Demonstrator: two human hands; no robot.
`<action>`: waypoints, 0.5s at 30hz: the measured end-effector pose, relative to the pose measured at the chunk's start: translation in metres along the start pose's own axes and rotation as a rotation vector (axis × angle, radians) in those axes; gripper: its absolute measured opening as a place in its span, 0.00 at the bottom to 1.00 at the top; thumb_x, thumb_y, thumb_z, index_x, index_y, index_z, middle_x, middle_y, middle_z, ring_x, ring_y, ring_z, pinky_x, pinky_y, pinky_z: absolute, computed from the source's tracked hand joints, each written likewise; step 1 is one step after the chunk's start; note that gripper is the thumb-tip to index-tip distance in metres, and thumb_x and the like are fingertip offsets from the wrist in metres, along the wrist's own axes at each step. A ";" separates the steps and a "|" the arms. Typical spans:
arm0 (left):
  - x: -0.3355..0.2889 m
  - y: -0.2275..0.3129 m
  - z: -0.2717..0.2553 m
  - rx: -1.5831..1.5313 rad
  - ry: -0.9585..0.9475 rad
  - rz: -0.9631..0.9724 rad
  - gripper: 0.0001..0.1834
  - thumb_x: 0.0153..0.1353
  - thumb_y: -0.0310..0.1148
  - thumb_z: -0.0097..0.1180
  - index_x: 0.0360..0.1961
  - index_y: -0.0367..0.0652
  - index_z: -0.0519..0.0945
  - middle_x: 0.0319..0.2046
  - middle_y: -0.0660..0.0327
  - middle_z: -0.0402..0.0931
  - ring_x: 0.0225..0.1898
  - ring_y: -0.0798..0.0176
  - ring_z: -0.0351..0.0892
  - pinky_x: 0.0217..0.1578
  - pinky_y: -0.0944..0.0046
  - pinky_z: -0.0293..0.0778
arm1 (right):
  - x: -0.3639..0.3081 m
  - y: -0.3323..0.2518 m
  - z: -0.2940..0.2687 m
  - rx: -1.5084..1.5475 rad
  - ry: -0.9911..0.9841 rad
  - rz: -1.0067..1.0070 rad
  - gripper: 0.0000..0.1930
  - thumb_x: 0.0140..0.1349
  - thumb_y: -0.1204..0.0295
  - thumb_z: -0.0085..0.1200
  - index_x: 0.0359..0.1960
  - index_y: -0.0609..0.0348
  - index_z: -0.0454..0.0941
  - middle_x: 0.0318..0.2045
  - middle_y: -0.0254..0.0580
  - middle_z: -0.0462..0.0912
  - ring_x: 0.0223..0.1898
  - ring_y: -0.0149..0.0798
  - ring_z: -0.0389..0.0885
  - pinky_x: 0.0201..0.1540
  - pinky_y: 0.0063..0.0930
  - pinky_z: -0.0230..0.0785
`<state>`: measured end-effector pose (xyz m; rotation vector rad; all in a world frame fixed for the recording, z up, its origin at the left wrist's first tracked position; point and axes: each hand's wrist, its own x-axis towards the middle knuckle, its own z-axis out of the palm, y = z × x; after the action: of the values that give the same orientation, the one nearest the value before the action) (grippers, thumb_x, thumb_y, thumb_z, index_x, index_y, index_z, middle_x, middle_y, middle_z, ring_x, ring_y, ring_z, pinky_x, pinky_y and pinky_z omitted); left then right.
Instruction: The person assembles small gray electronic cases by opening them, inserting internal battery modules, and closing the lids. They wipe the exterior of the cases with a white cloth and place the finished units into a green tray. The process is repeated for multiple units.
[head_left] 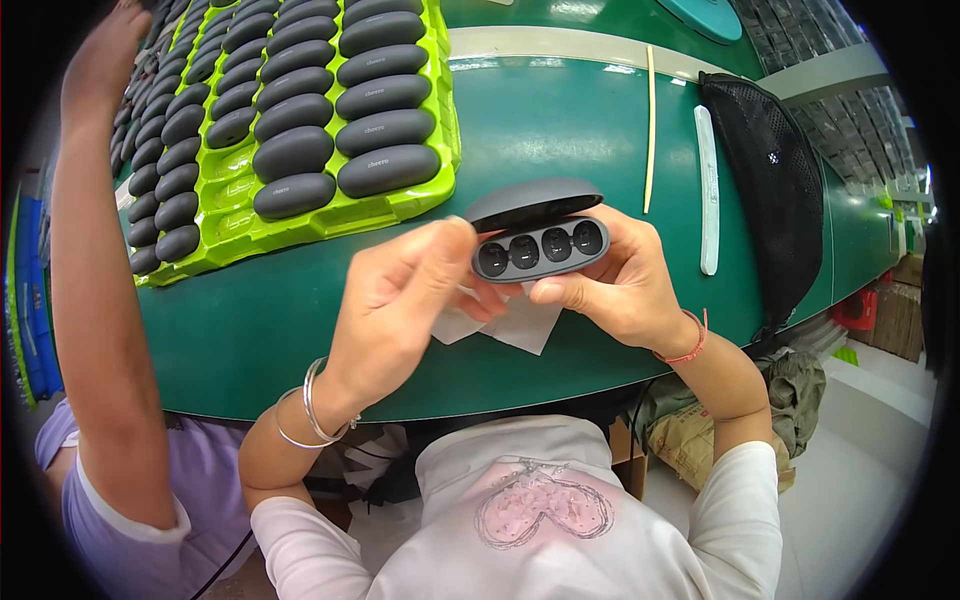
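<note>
"Where's the open case (541, 268)?"
"Just right of the tray (230, 190). Right hand (632, 285) grips it; left hand (392, 295) at its end, grip unclear."
"Writing?"
"Pale lettering (385, 163) on the tray's dark cases (294, 153)."

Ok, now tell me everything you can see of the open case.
The case is a rounded, elongated shell in dark grey, apparently matte plastic. Its lid stands raised along the far side. Four dark, glossy round wells sit in a row across a grey face. It is held above the green table, open side toward the wearer. The right hand grips its right end; the left hand is at its left end.
</note>
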<state>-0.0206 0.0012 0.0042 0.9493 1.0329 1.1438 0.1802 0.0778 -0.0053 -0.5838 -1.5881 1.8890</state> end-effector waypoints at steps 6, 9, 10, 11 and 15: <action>0.002 0.004 0.002 0.058 0.143 0.230 0.24 0.72 0.43 0.41 0.49 0.30 0.78 0.40 0.55 0.79 0.37 0.66 0.75 0.36 0.68 0.73 | -0.001 -0.002 -0.001 -0.012 -0.010 0.005 0.23 0.56 0.79 0.63 0.54 0.66 0.72 0.43 0.38 0.81 0.44 0.28 0.78 0.50 0.26 0.74; 0.001 0.003 -0.003 0.188 0.155 0.294 0.23 0.72 0.42 0.43 0.47 0.29 0.79 0.41 0.55 0.79 0.38 0.67 0.75 0.39 0.67 0.72 | -0.001 -0.001 0.000 -0.057 0.011 -0.012 0.21 0.56 0.79 0.63 0.52 0.66 0.73 0.42 0.39 0.81 0.44 0.27 0.79 0.49 0.26 0.74; 0.001 0.002 -0.005 0.246 0.134 0.305 0.25 0.72 0.43 0.41 0.47 0.28 0.79 0.43 0.52 0.78 0.40 0.64 0.75 0.39 0.64 0.72 | -0.002 -0.001 -0.001 -0.073 0.018 -0.020 0.21 0.56 0.79 0.63 0.51 0.66 0.74 0.42 0.39 0.81 0.44 0.27 0.79 0.48 0.26 0.75; 0.001 0.002 -0.007 0.303 0.113 0.316 0.26 0.72 0.45 0.40 0.46 0.28 0.79 0.46 0.50 0.77 0.41 0.62 0.75 0.40 0.62 0.72 | -0.001 -0.002 -0.001 -0.082 0.018 -0.018 0.20 0.56 0.79 0.63 0.51 0.66 0.74 0.42 0.39 0.81 0.44 0.28 0.79 0.48 0.25 0.75; 0.004 0.003 -0.015 0.390 0.008 0.499 0.25 0.70 0.45 0.43 0.45 0.28 0.79 0.48 0.47 0.77 0.45 0.57 0.75 0.43 0.59 0.71 | 0.002 -0.004 -0.002 -0.125 0.027 -0.032 0.18 0.55 0.80 0.64 0.48 0.64 0.77 0.41 0.39 0.82 0.42 0.29 0.81 0.46 0.25 0.76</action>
<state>-0.0351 0.0063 0.0032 1.5766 1.0783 1.3742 0.1808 0.0807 -0.0013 -0.6300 -1.6968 1.7608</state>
